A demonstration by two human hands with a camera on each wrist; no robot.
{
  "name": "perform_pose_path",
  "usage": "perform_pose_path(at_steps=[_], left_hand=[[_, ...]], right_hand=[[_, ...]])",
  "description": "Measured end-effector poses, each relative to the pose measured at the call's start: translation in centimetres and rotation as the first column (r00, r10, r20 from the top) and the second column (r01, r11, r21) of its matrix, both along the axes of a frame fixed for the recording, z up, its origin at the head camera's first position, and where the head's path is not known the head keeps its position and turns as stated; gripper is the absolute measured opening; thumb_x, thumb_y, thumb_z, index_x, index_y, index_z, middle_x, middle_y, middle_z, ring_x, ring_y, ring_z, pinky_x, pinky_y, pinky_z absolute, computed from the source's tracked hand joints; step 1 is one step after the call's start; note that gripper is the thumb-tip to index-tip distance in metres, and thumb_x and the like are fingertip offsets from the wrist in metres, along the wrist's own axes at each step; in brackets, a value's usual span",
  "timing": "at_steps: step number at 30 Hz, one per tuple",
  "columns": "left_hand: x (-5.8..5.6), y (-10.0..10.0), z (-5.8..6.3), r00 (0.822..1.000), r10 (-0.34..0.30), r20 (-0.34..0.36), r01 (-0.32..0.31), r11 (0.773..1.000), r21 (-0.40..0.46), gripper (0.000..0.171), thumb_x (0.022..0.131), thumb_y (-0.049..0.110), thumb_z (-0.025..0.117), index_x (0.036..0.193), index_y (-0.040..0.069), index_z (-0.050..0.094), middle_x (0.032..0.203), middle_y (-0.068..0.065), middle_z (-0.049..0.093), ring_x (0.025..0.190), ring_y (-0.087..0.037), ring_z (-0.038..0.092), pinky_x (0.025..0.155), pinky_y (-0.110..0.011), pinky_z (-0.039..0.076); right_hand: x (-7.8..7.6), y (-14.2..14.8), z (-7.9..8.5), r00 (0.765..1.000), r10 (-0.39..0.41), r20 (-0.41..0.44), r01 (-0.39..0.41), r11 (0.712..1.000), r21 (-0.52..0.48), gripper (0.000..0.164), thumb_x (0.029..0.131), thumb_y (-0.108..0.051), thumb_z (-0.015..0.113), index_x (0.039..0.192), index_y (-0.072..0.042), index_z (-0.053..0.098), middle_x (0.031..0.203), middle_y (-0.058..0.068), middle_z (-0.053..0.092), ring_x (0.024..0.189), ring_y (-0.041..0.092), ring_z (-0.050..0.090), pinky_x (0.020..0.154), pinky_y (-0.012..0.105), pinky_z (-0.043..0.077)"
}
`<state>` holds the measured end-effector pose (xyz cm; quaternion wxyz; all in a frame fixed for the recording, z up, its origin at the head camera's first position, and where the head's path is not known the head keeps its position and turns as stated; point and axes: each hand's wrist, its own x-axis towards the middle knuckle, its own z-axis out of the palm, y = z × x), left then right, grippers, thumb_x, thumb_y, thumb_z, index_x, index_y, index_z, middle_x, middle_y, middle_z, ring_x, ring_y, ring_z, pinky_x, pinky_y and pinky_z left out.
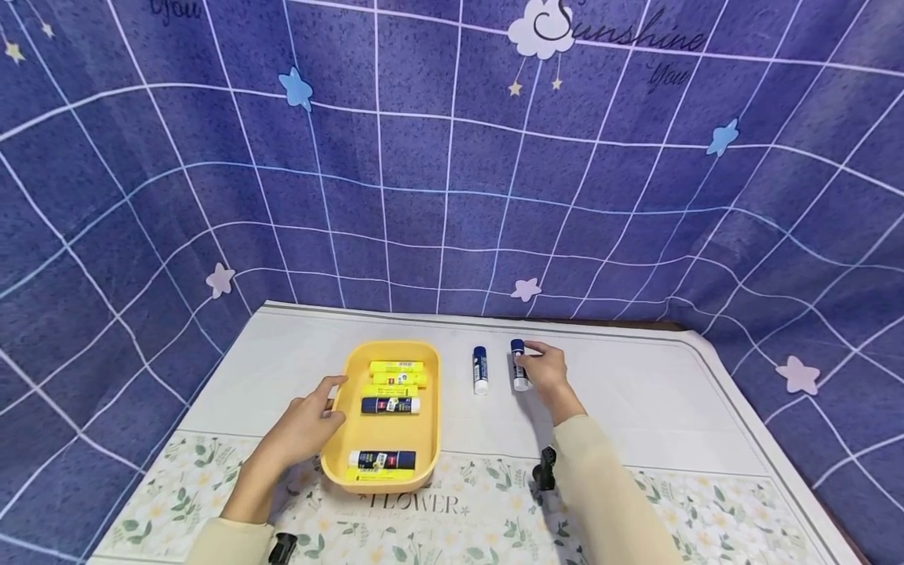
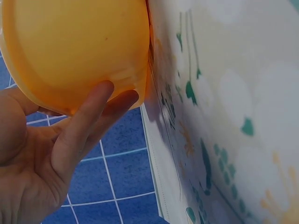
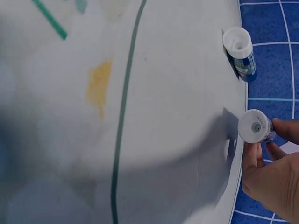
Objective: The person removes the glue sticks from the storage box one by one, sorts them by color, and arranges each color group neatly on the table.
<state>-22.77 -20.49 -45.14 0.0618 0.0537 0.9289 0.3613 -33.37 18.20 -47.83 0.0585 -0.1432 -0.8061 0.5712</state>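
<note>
My left hand (image 1: 305, 424) holds the left side of a yellow tray (image 1: 432, 424), its thumb at the rim. In the left wrist view, fingers (image 2: 88, 112) lie along the tray's outer wall. My right hand (image 1: 547, 373) pinches a blue glue stick (image 1: 520, 383) with a white base, between thumb and fingers; its round base end (image 3: 252, 126) faces the right wrist camera. Left of it on the table lies another blue glue stick (image 1: 480, 370). Inside the tray are several yellow glue sticks (image 1: 397, 366) and two blue ones, one mid-tray (image 1: 391, 405) and one near the front (image 1: 382, 460).
A white table (image 1: 650, 392) carries a flower-printed strip (image 1: 487, 502) along its near side. Behind it and at the sides hangs a blue curtain (image 1: 417, 220) with a grid and stars. Dark wrist straps (image 1: 545, 469) sit on both sleeves.
</note>
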Motion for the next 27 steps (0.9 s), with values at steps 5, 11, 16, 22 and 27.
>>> perform_pose_path(at_steps=[5,11,16,22,27], left_hand=[[0.0,0.1,0.1,1.000,-0.005,0.001,0.005,1.000,-0.007,0.062,0.100,0.014,0.051,0.159,0.005,0.033,0.139,-0.041,0.056,0.121,-0.048,0.066,0.081,-0.042,0.062],[0.0,0.0,0.2,1.000,0.002,-0.005,-0.002,1.000,-0.013,0.061,0.100,0.014,0.051,0.159,0.006,0.034,0.138,-0.041,0.057,0.121,-0.048,0.066,0.083,-0.042,0.061],[0.1,-0.1,0.1,1.000,0.000,-0.006,0.000,1.000,-0.011,0.062,0.100,0.013,0.052,0.158,0.005,0.034,0.137,-0.041,0.057,0.119,-0.047,0.067,0.077,-0.037,0.060],[0.1,-0.1,0.0,1.000,0.004,-0.005,-0.004,1.000,-0.003,0.062,0.100,0.013,0.052,0.159,0.005,0.034,0.138,-0.041,0.057,0.119,-0.047,0.068,0.078,-0.038,0.060],[0.0,0.0,0.1,1.000,0.006,-0.001,-0.006,1.000,0.000,0.062,0.100,0.013,0.051,0.159,0.005,0.034,0.138,-0.041,0.057,0.117,-0.045,0.069,0.078,-0.037,0.061]], right_hand=[[-0.1,-0.5,0.1,1.000,0.009,0.029,-0.010,0.999,0.034,0.047,0.089,-0.005,0.070,0.136,0.000,0.066,0.119,0.028,0.073,0.093,0.022,0.071,0.076,0.027,0.053],[-0.4,-1.0,-0.4,0.997,0.007,0.071,-0.012,0.998,0.069,0.047,0.090,-0.007,0.069,0.137,-0.003,0.066,0.121,0.026,0.073,0.100,0.027,0.072,0.079,0.030,0.056],[-0.4,-1.4,-0.6,0.997,-0.008,0.083,-0.002,0.992,0.125,0.043,0.090,-0.009,0.070,0.132,-0.001,0.068,0.123,0.026,0.072,0.108,0.033,0.070,0.087,0.037,0.058],[-0.3,-1.7,-0.4,0.996,-0.029,0.081,0.011,0.978,0.208,0.038,0.089,-0.012,0.072,0.124,0.001,0.072,0.126,0.025,0.071,0.120,0.039,0.063,0.098,0.046,0.054],[-0.2,-1.7,-0.2,0.998,-0.026,0.062,0.010,0.968,0.250,0.037,0.088,-0.014,0.072,0.121,0.002,0.074,0.123,0.025,0.072,0.121,0.041,0.062,0.100,0.047,0.053]])
